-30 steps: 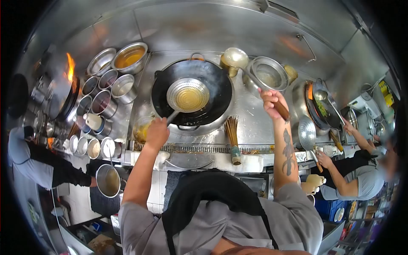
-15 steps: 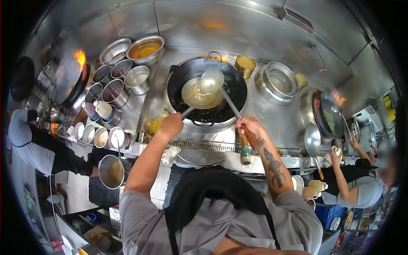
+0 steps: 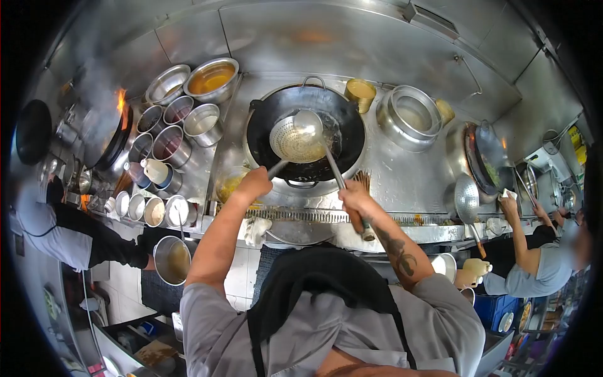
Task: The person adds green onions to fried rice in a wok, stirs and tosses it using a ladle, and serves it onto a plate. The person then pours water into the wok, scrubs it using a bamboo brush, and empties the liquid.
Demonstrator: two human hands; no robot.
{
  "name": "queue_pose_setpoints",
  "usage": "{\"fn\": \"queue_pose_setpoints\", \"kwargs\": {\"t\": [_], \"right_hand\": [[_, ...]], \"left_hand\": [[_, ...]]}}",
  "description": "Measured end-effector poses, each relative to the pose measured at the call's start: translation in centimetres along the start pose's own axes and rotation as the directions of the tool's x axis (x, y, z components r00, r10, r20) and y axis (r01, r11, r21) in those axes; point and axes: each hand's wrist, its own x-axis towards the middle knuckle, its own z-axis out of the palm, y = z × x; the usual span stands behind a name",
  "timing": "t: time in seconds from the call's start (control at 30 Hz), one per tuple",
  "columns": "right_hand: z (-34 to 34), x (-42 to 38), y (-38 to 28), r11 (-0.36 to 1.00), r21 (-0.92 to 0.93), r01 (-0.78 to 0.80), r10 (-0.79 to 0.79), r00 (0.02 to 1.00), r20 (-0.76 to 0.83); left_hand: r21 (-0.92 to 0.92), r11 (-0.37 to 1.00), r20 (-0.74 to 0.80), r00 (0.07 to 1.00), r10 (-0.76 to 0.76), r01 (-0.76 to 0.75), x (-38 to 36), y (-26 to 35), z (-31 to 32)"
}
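Note:
A large black wok [image 3: 264, 113] sits on the burner in front of me. My left hand [image 3: 254, 185] is closed round the handle of a perforated skimmer [image 3: 286, 141], whose bowl is over the wok's left half. My right hand [image 3: 355, 197] grips the long handle of a metal ladle [image 3: 307, 122]. The ladle's bowl is above the skimmer's right side and covers part of it. A bamboo brush [image 3: 363, 183] lies on the counter behind my right hand. Left of the wok, close to my left hand, is a bowl of yellow food [image 3: 230, 182].
Several metal pots [image 3: 203, 120] and a basin of amber liquid [image 3: 211, 79] stand at the left. A tin can [image 3: 360, 94] and stacked pots [image 3: 409, 119] are right of the wok. Another skimmer [image 3: 466, 198] lies farther right. Co-workers stand on both sides, and a flame [image 3: 121, 100] rises at far left.
My right hand has shifted slightly left and down, and the ladle's bowl has turned. More of the skimmer's holes show now. The flame behind the wok no longer shows.

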Motion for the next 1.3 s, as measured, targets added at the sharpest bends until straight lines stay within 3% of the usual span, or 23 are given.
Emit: {"fn": "queue_pose_setpoints", "kwargs": {"t": [0.03,0.2,0.27,0.3,0.37,0.47,0.5,0.57,0.67,0.8,0.9,1.03,1.1,1.17,1.23,1.3], "right_hand": [[0.3,-0.4,0.6,0.998,-0.041,0.049,-0.048,0.998,0.028],[-2.3,1.7,0.4,0.985,0.074,-0.159,0.145,0.976,0.162],[-0.3,2.5,1.6,0.999,0.030,0.021,-0.025,0.992,0.124],[0.7,2.8,2.2,0.994,0.007,0.113,-0.113,0.988,0.105],[0.5,3.5,2.8,0.994,0.101,-0.036,0.019,0.987,0.162],[-2.7,0.6,-0.6,0.906,0.296,-0.304,0.228,0.937,0.266],[-3.7,-0.2,-1.2,0.879,0.344,-0.329,0.241,0.931,0.274],[-4.0,-0.2,-1.0,0.956,0.145,-0.257,0.229,0.956,0.183],[-2.2,0.5,1.2,0.955,-0.284,0.091,-0.087,0.996,0.024],[-3.0,-1.1,2.4,0.993,-0.101,0.065,-0.049,0.986,0.161],[-4.0,-4.0,-1.4,0.918,0.225,-0.326,0.273,0.933,0.236],[-4.9,-1.6,-0.8,0.827,0.426,-0.368,0.251,0.918,0.306],[-4.7,-1.0,-0.3,0.971,0.166,-0.170,0.138,0.973,0.187],[-3.9,-1.6,1.7,0.969,-0.225,0.101,-0.085,0.993,0.080],[-4.1,-3.3,1.9,0.953,-0.280,0.116,-0.099,0.992,0.074],[-4.2,-5.1,1.5,0.979,-0.193,0.071,-0.049,0.992,0.117]], "left_hand": [[0.004,1.000,0.004,1.000,0.000,0.000,0.0,0.0,0.0],[-0.015,1.000,0.029,1.000,-0.005,0.005,0.5,0.0,0.0],[-0.019,1.000,0.071,0.997,-0.018,0.019,1.0,-0.5,0.0],[-0.100,0.990,0.132,0.987,-0.088,0.102,1.0,-0.3,-0.2],[-0.243,0.930,0.258,0.943,-0.211,0.275,1.2,0.0,-0.8],[-0.337,0.889,0.324,0.925,-0.199,0.309,1.6,-1.3,0.0],[-0.350,0.881,0.337,0.920,-0.200,0.319,1.7,-1.6,0.2],[-0.377,0.863,0.360,0.911,-0.199,0.337,1.9,-2.0,0.5],[-0.261,0.918,0.382,0.906,-0.185,0.298,2.2,-1.2,0.1],[-0.326,0.876,0.381,0.898,-0.222,0.355,2.1,-0.3,-0.4],[-0.361,0.864,0.391,0.898,-0.202,0.351,2.2,-1.5,0.3],[-0.357,0.859,0.414,0.887,-0.205,0.366,2.6,-1.7,0.9],[-0.375,0.827,0.420,0.872,-0.250,0.418,2.2,-1.3,0.4],[-0.426,0.749,0.441,0.839,-0.318,0.507,1.6,-0.3,0.1],[-0.435,0.758,0.442,0.848,-0.291,0.487,1.9,-0.9,0.4],[-0.436,0.759,0.457,0.846,-0.275,0.483,2.3,-1.7,1.0]]}}
